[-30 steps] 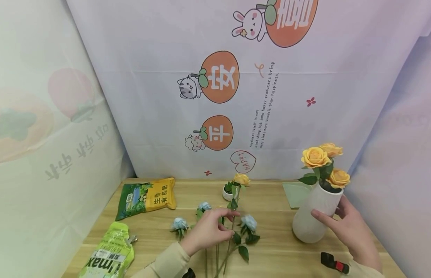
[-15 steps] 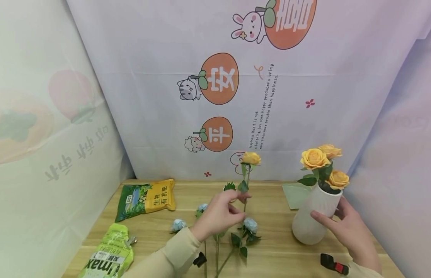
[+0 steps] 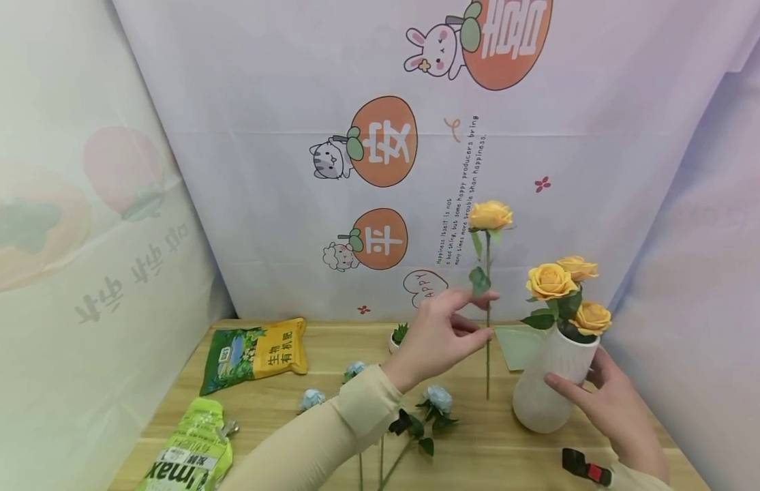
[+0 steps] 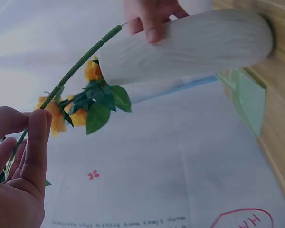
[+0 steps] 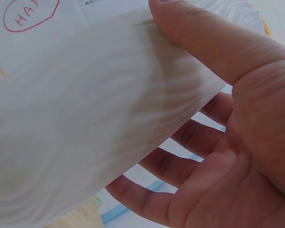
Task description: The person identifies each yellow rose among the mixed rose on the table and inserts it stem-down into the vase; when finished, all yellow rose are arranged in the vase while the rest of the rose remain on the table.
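My left hand (image 3: 448, 334) pinches the green stem of a yellow rose (image 3: 490, 215), holding it upright to the left of the vase with its lower end hanging over the table. A white vase (image 3: 548, 389) stands tilted slightly to the right and carries several yellow roses (image 3: 551, 281) with dark leaves. My right hand (image 3: 619, 402) grips the vase from its right side, thumb across the front; in the right wrist view the fingers (image 5: 166, 166) curl behind the ribbed wall. The left wrist view shows the stem (image 4: 80, 61) running from the fingertips toward the vase.
Blue flowers (image 3: 437, 399) lie on the wooden table (image 3: 478, 450), partly under my left sleeve. A small potted plant (image 3: 399, 335) and a pale green sheet (image 3: 519, 346) lie at the back. A yellow-green bag (image 3: 257, 354) and a lime pouch (image 3: 192, 447) are at left.
My left hand has lifted the yellow rose from among the blue flowers and carried it up and right toward the vase. The right hand keeps its hold on the vase.
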`<state>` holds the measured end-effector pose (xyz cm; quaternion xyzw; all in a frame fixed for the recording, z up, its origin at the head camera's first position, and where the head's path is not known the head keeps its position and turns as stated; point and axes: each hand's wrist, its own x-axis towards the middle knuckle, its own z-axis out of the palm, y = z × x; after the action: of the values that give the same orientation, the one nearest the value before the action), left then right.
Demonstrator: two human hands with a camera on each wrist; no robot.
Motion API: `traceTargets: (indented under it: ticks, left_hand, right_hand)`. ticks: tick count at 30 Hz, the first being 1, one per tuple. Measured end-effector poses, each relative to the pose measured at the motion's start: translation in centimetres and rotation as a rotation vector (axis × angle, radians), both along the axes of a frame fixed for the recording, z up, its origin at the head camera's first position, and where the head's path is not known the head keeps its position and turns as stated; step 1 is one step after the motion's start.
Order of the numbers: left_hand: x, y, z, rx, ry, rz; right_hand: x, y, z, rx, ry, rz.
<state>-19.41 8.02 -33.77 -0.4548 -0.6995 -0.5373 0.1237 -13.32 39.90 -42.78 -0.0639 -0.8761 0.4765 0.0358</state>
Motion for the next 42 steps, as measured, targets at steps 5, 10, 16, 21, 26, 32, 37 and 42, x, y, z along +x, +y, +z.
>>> traceTargets:
  ticks: [5,10,16,21,26,32,37,42]
  left_hand:
    - [0.2,2.3,1.8,0.043,0.052,-0.035]
    - [0.3,4.8,3.0,0.032,0.126,-0.045]
    - [-0.8,6.9,3.0,0.051,0.157,-0.006]
    - [-1.8,7.8,2.8,0.11,0.11,0.005]
    - [-2.3,8.6,3.1,0.126,0.06,0.019]
    - [-2.7,9.6,3.9,0.156,0.078,0.048]
    - [-3.1,10.4,3.7,0.196,0.076,0.075]
    - [-3.5,10.8,3.3,0.229,0.077,0.096]
  right_hand:
    - [-0.1,0.0,0.0,-0.001,0.001,0.006]
    - [-0.1,0.0,0.0,0.005,-0.011,0.004]
    - [0.1,-0.1,0.0,0.004,0.001,0.004]
    - [0.0,-0.2,0.0,0.006,0.033,0.015]
    - [0.2,-0.3,0.0,0.002,0.054,0.018]
    - [0.3,-0.3,-0.2,0.006,0.079,0.023]
    - [0.3,-0.1,-0.4,0.016,0.079,0.021]
    - [0.2,-0.1,-0.3,0.027,0.066,0.017]
